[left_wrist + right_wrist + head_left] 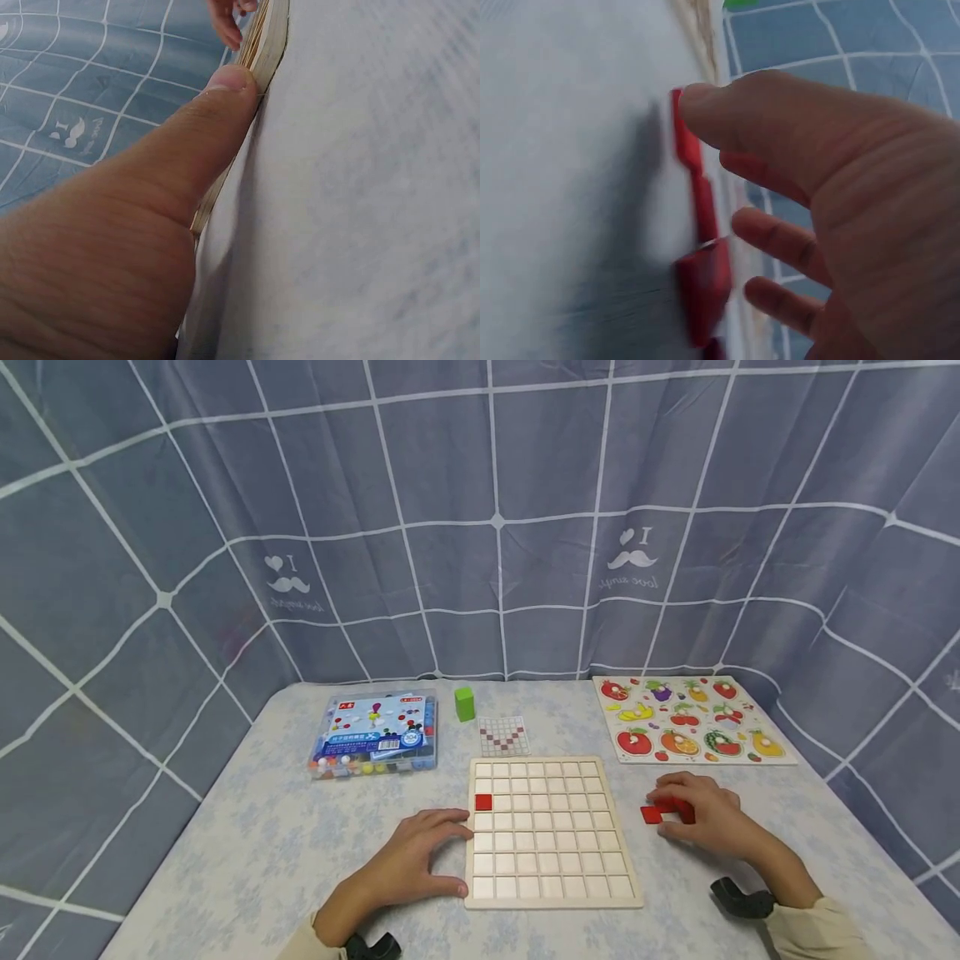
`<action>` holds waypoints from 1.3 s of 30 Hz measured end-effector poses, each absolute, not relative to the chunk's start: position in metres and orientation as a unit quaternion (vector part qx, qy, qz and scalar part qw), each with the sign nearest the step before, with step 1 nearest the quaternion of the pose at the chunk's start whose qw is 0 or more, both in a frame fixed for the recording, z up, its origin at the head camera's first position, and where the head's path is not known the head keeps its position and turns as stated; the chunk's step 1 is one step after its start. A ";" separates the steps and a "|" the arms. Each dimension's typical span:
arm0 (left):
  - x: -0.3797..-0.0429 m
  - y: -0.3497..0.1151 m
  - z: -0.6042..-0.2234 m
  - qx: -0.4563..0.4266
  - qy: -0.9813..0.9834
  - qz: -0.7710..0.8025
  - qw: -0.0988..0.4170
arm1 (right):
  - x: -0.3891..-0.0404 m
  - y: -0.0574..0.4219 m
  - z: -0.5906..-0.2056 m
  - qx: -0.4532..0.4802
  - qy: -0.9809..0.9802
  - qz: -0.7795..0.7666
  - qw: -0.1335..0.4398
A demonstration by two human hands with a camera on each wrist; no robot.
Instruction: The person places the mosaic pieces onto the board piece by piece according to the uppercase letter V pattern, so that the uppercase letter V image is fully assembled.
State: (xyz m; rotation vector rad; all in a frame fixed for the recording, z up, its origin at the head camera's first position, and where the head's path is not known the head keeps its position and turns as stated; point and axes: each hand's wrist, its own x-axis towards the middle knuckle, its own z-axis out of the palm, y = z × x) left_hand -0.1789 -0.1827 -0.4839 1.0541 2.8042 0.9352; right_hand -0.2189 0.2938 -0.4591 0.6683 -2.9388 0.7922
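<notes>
A pale wooden grid board [555, 903] lies on the table, with one red square tile [483, 802] in its leftmost column, third row from the top. My left hand [412, 857] rests at the board's left edge, thumb and fingers spread apart; the left wrist view shows the thumb [217, 97] against the board's side. Off the board's right side, my right hand [705, 814] is over several loose red tiles [651, 815]. In the right wrist view its thumb [712, 112] is by one red tile [684, 139], the other fingers apart from it. Contact there is unclear.
Behind the board lies a small printed pattern card [504, 737], with a green block [464, 704] upright beside it. A clear plastic box of coloured pieces [375, 733] is at the back left. A fruit puzzle board [690, 718] lies at the back right, before the curtain [465, 568].
</notes>
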 end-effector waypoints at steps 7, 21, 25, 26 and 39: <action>-0.181 -0.182 -0.486 0.335 0.893 0.300 -0.003 | -0.221 0.294 -0.470 0.211 -0.938 0.270 0.042; -0.179 -0.183 -0.485 0.338 0.895 0.290 -0.005 | -0.218 0.293 -0.477 0.193 -0.935 0.295 0.043; -0.176 -0.183 -0.487 0.340 0.898 0.280 -0.010 | -0.216 0.291 -0.478 0.182 -0.938 0.291 0.039; -0.176 -0.182 -0.487 0.342 0.898 0.277 -0.014 | -0.216 0.291 -0.479 0.182 -0.939 0.290 0.043; -0.177 -0.182 -0.488 0.346 0.900 0.265 -0.020 | -0.217 0.276 -0.468 0.194 -0.945 0.249 0.083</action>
